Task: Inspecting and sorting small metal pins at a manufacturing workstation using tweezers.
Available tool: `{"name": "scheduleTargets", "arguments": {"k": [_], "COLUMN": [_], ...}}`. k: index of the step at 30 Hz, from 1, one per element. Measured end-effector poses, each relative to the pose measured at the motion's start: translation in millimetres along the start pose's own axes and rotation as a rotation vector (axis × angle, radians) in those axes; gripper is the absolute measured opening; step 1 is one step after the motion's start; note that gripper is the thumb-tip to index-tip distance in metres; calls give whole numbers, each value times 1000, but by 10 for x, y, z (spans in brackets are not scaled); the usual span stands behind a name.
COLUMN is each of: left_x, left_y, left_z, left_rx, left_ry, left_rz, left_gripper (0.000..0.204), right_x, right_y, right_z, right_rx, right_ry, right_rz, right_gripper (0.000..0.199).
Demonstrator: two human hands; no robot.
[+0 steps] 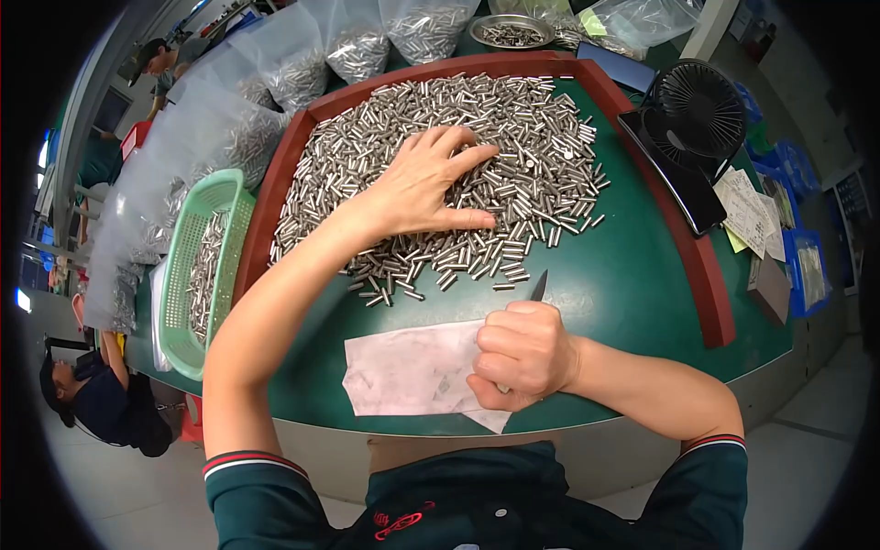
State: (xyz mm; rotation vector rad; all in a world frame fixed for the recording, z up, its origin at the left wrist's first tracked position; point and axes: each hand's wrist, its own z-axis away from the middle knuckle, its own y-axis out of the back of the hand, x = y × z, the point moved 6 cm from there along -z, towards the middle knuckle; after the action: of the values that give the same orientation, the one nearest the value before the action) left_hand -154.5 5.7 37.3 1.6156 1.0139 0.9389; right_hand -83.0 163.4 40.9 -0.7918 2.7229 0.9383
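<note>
A broad heap of small cylindrical metal pins [541, 137] is spread over a green tabletop [632, 275]. My left hand [431, 179] rests on the middle of the heap, palm down, thumb and fingers apart. Closer to me, my right hand [524, 356] is closed in a fist around a tool with a dark pointed tip [540, 286]. The tip sticks out past the fist toward the pins; the rest is hidden, so its kind is unclear. A stained pale cloth [403, 371] lies flat under and beside the right fist.
A dark red wooden frame [665, 183] borders the heap. Left are a green plastic basket [234, 238] of pins and several plastic bags of pins [353, 55]. A round metal dish [511, 33] stands behind. Right are a black fan [698, 115], a phone [687, 188] and papers [747, 211].
</note>
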Motion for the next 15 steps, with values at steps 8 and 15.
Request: {"name": "scheduleTargets", "arguments": {"k": [8,15], "left_x": [102,267], "left_y": [103,156], "left_z": [526,981], "left_rx": [63,1], "left_ry": [169,251], "left_rz": [83,23], "left_gripper": [33,48], "right_x": [15,21], "right_y": [54,65], "right_z": [5,-14], "right_rx": [-6,-6], "right_ry": [-15,-10], "right_rz": [24,38], "right_gripper": [23,23]}}
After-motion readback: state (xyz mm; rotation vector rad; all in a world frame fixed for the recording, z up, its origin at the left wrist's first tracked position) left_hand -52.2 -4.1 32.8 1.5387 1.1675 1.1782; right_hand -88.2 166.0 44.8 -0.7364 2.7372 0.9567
